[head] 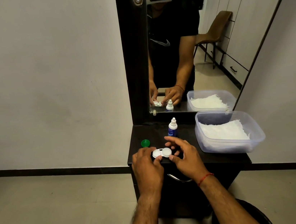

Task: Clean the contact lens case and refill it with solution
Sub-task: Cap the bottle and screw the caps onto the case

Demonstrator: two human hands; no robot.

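Note:
A white contact lens case [161, 152] lies near the front edge of the dark dresser top [185, 131]. My left hand [146, 165] pinches its left well between thumb and fingers. My right hand [183, 154] hovers at its right end, fingers spread around the white cap on that side; whether it grips the cap I cannot tell. A green cap [145, 143] lies loose on the top, left of the case. The small solution bottle [172, 127], white nozzle and blue label, stands upright behind my right hand.
A clear plastic box [255, 135] holding white tissue [225, 131] sits at the right of the dresser top. A mirror [191, 49] rises behind, reflecting the scene. A metal drawer handle [178, 179] is below my hands. Floor lies to the left.

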